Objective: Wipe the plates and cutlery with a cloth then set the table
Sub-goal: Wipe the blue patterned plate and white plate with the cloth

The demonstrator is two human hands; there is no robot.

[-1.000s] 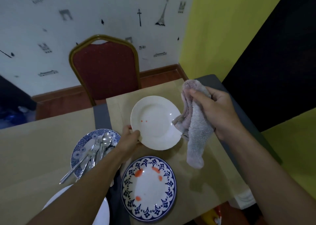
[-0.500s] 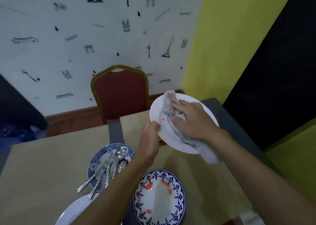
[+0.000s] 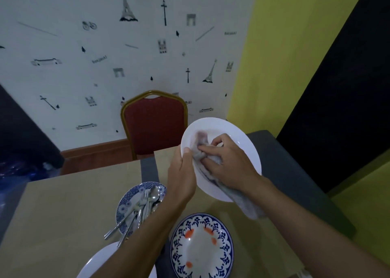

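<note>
A white plate (image 3: 238, 133) is held tilted above the table, its face toward me. My left hand (image 3: 182, 175) grips its left rim. My right hand (image 3: 228, 161) presses a grey cloth (image 3: 247, 203) against the plate's face; the cloth's tail hangs below the rim. Near the table's front edge lies a blue-patterned plate (image 3: 201, 248) with orange smears. To its left a smaller blue plate (image 3: 126, 201) carries several forks and spoons (image 3: 138, 210). Part of another white plate (image 3: 99, 263) shows at the bottom, half hidden by my left arm.
The wooden table (image 3: 63, 203) has a grey runner (image 3: 147, 168) across it and a dark grey edge at the right. A red chair with a gold frame (image 3: 154, 123) stands at the far side against the patterned wall.
My left hand has lifted the white plate off the table and tilted it. My right hand brought the cloth onto the plate's face; the red spots no longer show.
</note>
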